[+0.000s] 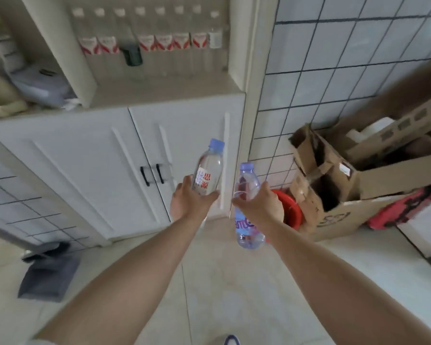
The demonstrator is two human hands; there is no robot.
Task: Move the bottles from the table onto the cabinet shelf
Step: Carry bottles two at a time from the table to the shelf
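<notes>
My left hand [188, 201] grips a clear water bottle [209, 170] with a blue cap and a white label with red characters, its cap tilted away from me. My right hand [258, 204] grips a second clear bottle [246, 229] with a pale purple cap and a purple label, held upright. Both bottles hang in front of the white cabinet doors [110, 165]. Above the doors is the open cabinet shelf [167, 92], where several clear bottles with red and white labels [159, 42] stand in a row along the back.
A dark object [132, 56] sits among the shelf bottles. An open cardboard box [353, 185] and a red basin [289, 207] stand on the floor at the right, against the tiled wall. A grey cloth [47, 272] lies on the floor at the left.
</notes>
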